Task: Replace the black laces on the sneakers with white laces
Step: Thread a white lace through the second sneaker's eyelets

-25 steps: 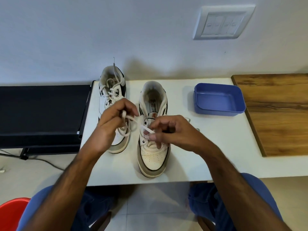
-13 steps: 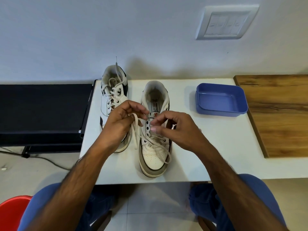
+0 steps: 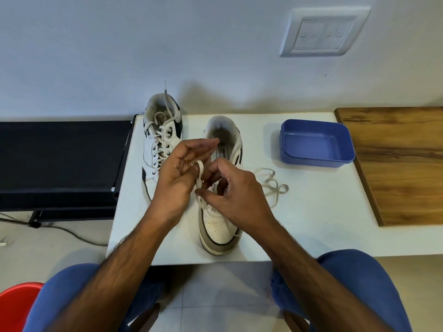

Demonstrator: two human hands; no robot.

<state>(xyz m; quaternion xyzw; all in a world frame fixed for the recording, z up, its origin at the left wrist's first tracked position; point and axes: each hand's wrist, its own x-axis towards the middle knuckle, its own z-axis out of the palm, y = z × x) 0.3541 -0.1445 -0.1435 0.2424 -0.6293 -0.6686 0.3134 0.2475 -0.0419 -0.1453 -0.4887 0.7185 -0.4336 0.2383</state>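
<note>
While right hand pinches white lace over sneaker, left hand open, table edge near.

Setting: a room in a home.
Wall: plain painted, with a white switch plate.
Floor: pale tiles, a cable trailing over them.
Furniture: white desk, wooden board, low black stand.
Household items: sneakers, blue tub, red stool.
</note>
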